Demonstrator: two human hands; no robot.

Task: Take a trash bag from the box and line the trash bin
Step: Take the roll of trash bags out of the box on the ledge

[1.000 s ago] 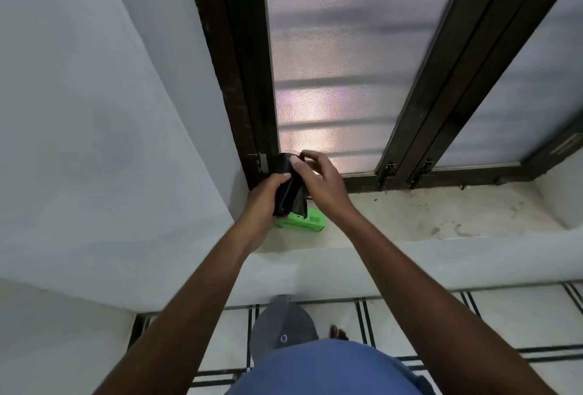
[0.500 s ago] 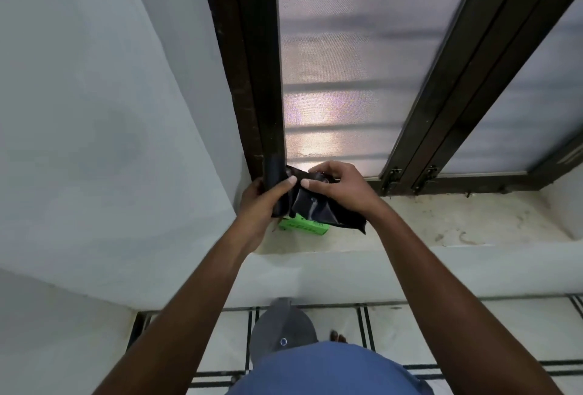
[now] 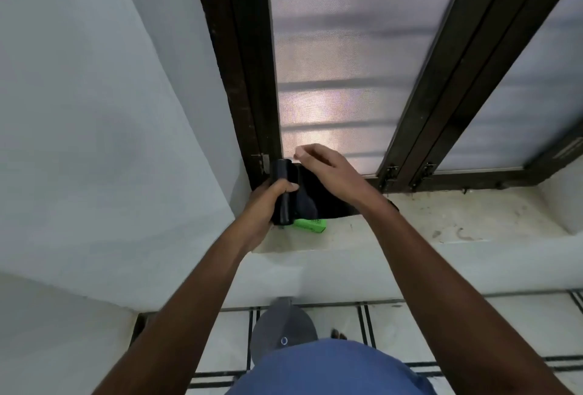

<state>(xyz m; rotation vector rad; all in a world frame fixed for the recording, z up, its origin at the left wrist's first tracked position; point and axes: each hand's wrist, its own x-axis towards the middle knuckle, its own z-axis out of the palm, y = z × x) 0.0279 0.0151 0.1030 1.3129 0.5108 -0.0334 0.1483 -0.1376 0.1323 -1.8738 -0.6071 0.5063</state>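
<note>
Left hand: the left hand (image 3: 266, 202) grips the roll (image 3: 283, 192) of black bags, fingers curled round it, thumb across the front, holding it upright above the sill.
Right hand: the right hand (image 3: 328, 170) is at the top edge of the bag (image 3: 318, 199), fingers bent; what they pinch is hidden, so the grip cannot be told.
Bag: a black sheet stretches from the roll to the right, under the right hand and wrist, off the sill.
Box: the green box (image 3: 310, 225) lies on the sill (image 3: 441, 221), just below the roll, partly covered by it.
Bin: a grey round bin (image 3: 282, 325) stands on the tiled floor (image 3: 441, 325) below, near the person's blue shirt (image 3: 331, 369).
Backdrop: dark window frame (image 3: 249, 79) and frosted pane (image 3: 340, 63) behind the hands.
</note>
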